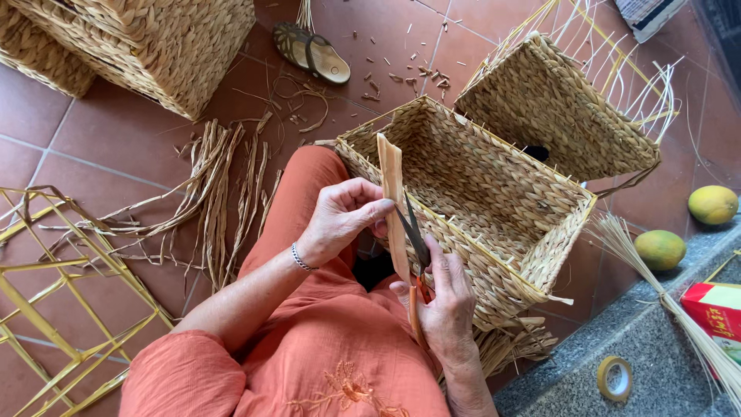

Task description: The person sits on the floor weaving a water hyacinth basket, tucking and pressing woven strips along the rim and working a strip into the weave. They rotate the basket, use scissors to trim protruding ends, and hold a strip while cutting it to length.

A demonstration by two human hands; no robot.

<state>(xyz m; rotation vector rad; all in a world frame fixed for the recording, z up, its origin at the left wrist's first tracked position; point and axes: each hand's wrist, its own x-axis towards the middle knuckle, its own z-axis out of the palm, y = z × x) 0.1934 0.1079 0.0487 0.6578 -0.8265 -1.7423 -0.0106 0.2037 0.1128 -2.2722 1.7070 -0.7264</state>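
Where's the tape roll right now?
In the head view, the tape roll lies flat on the grey stone ledge at lower right, just right of the right hand and below the red box.

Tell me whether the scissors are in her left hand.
No, the right hand holds the scissors; the left hand pinches the flat strip.

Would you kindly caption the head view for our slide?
Left hand holds a flat straw strip while right hand cuts it with scissors beside a woven basket.
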